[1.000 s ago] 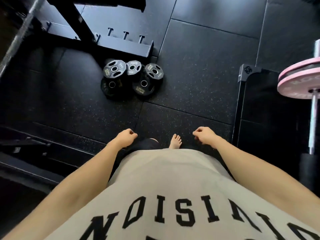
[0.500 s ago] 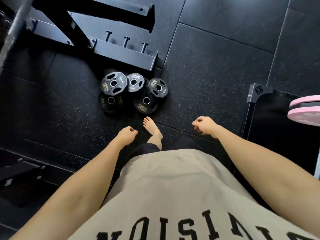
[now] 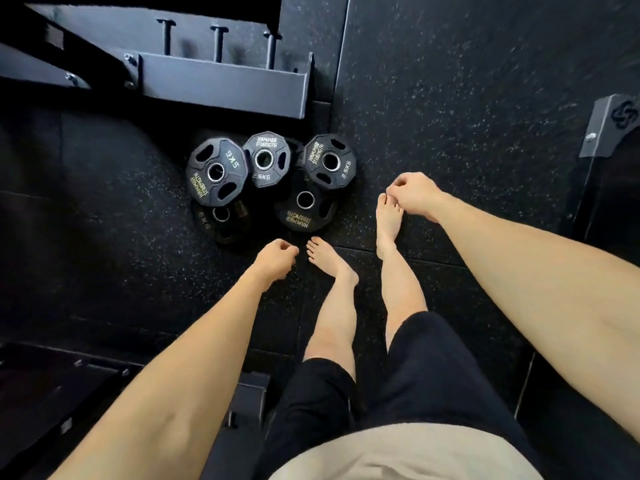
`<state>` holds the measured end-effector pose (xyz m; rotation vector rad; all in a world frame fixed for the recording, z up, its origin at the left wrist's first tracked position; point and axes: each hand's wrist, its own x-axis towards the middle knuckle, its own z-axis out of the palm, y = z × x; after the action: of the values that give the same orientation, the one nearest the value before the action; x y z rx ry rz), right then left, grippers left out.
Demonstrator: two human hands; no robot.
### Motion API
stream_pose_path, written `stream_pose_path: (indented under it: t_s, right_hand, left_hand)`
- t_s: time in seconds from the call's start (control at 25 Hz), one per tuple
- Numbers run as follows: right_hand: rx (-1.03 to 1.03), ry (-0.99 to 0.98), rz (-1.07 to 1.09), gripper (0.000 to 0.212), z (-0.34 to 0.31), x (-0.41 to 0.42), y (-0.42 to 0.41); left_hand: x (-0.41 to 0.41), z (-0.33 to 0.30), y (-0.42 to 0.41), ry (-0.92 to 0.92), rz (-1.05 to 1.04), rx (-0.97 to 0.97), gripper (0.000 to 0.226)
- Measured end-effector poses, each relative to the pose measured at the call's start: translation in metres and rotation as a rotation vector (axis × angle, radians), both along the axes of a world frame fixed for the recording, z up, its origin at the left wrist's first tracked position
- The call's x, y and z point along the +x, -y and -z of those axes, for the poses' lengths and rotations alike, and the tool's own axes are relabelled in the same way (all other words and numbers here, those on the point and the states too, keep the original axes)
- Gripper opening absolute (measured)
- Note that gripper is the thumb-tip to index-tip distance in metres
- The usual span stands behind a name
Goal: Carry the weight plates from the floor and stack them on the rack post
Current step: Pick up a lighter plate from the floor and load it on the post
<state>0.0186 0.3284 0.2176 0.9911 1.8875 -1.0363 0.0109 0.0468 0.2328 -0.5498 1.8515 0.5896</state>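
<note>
**Approaching the Plate Cluster, Nothing Lifted Yet**

Standing over the work area, we record the scene from left to right. At upper left sits the dark steel rack base (image 3: 221,86), carrying three short upright black posts (image 3: 219,45) in a row; none bears a plate. Just in front of it, on the black speckled rubber floor (image 3: 450,98), lie the black round rubber-coated weight plates (image 3: 270,183) in a tight, overlapping cluster. We count five: a plate marked 5KG (image 3: 216,172) at the left resting on another beneath it, a smaller one (image 3: 266,160) in the middle, and a third at the right marked 2.5KG (image 3: 329,161) overlapping a larger plate (image 3: 306,206) below. We judge they were grouped near the posts to keep the carry short.

Our left hand (image 3: 275,258) hangs near the cluster's lower edge, fingers loosely curled, holding nothing. Our two bare feet (image 3: 389,220) stand just right of the plates. Our right hand (image 3: 414,195) hangs above the right foot, fingers likewise loosely curled and empty. At far right stands a grey metal bracket (image 3: 609,126).

We assess the task as not begun: all plates remain on the floor. The next step, in our judgement, is to bend and grip a top plate through its cut-out handles.
</note>
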Motion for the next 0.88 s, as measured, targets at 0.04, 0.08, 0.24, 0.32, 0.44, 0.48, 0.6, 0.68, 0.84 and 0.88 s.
stream_pose_path:
  t_s: [0.04, 0.08, 0.24, 0.32, 0.44, 0.48, 0.6, 0.68, 0.84, 0.88]
  right_hand:
    - [-0.018, 0.009, -0.01, 0.014, 0.023, -0.011, 0.0]
    - [-0.038, 0.02, -0.012, 0.014, 0.055, -0.023, -0.002]
    - [-0.075, 0.041, 0.003, 0.022, 0.185, -0.068, -0.008]
    - [-0.093, 0.036, 0.027, 0.025, 0.244, -0.091, -0.011]
    - [-0.102, -0.001, -0.017, 0.024, 0.312, -0.121, -0.01]
    - [-0.1, -0.015, -0.036, 0.024, 0.335, -0.129, -0.01]
    - [-0.053, -0.056, -0.149, 0.023, 0.388, -0.148, -0.004]
    - [0.002, -0.063, -0.218, 0.029, 0.413, -0.156, 0.002]
    - [0.084, -0.093, -0.372, 0.045, 0.437, -0.163, 0.009]
    - [0.109, -0.126, -0.436, 0.044, 0.44, -0.165, 0.01]
  left_hand:
    - [-0.007, 0.022, -0.006, 0.011, -0.026, -0.004, 0.022]
    - [-0.015, 0.05, -0.014, 0.014, -0.059, -0.008, 0.021]
    - [-0.038, 0.169, -0.041, -0.005, -0.206, -0.022, 0.017]
    - [-0.048, 0.225, -0.053, -0.003, -0.294, -0.016, 0.017]
    - [-0.065, 0.296, -0.07, -0.029, -0.468, 0.011, 0.031]
    - [-0.071, 0.32, -0.076, -0.047, -0.528, 0.023, 0.037]
    - [-0.085, 0.372, -0.086, -0.108, -0.685, 0.015, 0.042]
    - [-0.084, 0.39, -0.088, -0.132, -0.712, -0.005, 0.042]
    - [-0.074, 0.408, -0.099, -0.129, -0.823, 0.078, 0.042]
    - [-0.075, 0.409, -0.103, -0.155, -0.878, 0.1, 0.043]
